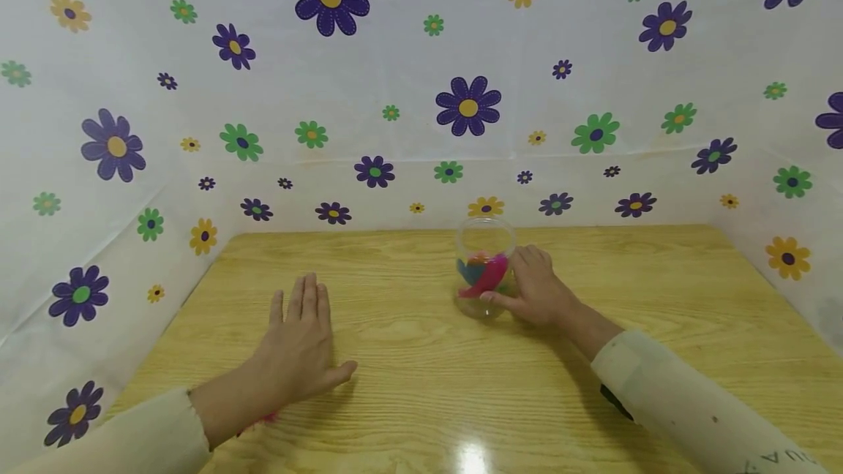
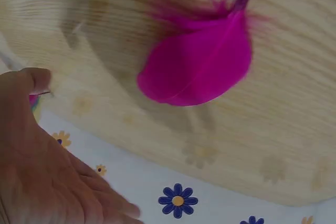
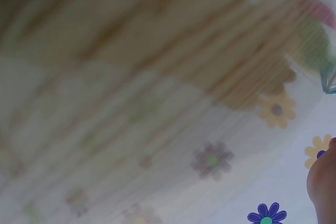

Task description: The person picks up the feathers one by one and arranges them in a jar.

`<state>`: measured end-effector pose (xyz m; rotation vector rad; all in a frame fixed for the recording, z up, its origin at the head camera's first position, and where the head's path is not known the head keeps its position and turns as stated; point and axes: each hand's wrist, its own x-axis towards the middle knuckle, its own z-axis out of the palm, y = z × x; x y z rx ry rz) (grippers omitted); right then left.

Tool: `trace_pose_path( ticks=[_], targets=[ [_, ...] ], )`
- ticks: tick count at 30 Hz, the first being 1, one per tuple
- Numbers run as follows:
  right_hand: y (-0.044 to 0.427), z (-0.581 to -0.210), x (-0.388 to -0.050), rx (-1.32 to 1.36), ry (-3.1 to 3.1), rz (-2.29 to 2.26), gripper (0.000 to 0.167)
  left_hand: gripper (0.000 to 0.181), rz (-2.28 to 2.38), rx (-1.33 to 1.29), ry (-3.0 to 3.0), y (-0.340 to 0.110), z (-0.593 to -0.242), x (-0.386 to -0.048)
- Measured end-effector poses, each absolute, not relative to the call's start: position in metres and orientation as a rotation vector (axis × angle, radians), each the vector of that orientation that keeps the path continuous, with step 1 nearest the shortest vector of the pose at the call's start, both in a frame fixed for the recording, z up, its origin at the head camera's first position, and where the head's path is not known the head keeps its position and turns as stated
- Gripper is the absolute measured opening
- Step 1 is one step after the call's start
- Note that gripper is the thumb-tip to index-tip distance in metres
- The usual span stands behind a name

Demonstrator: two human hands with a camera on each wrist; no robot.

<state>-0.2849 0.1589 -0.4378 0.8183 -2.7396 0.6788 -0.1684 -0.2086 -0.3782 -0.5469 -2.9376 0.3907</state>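
Observation:
A clear jar [image 1: 469,306] stands on the wooden table with pink, blue and orange feathers [image 1: 487,276] inside. My right hand [image 1: 536,291] grips its right side, the thumb across the front and the fingers toward the back. In the right wrist view only a bit of that hand [image 3: 323,187] shows at the edge. My left hand [image 1: 299,350] is held over the table's left part, fingers straight and thumb spread, holding nothing. Below its wrist lies a bright pink feather [image 2: 199,61], mostly hidden by the forearm in the head view.
Under the right sleeve a dark green thing [image 1: 615,402] peeks out, too covered to identify. A white flower-print cloth [image 1: 408,64] hangs behind and at both sides of the wooden table [image 1: 408,386].

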Motion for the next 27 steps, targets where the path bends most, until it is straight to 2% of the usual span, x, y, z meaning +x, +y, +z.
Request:
trace_pose_path(
  ticks=[6, 15, 18, 27],
  targets=[
    [0.159, -0.437, -0.284, 0.811, -2.738, 0.674, 0.061, 0.097, 0.516, -0.396, -3.119, -0.222, -0.384, -0.163],
    [0.159, -0.439, -0.285, 0.825, -2.722, 0.668, 0.06, 0.079, 0.361, -0.146, -3.435, -0.234, -0.392, -0.164],
    [0.159, -0.44, -0.285, 0.827, -2.722, 0.668, 0.061, 0.066, 0.331, -0.162, -3.476, -0.237, -0.395, -0.164],
    [0.158, -0.439, -0.286, 0.824, -2.739, 0.685, 0.058, 0.051, 0.345, -0.213, -3.412, -0.239, -0.405, -0.161]
  ],
)
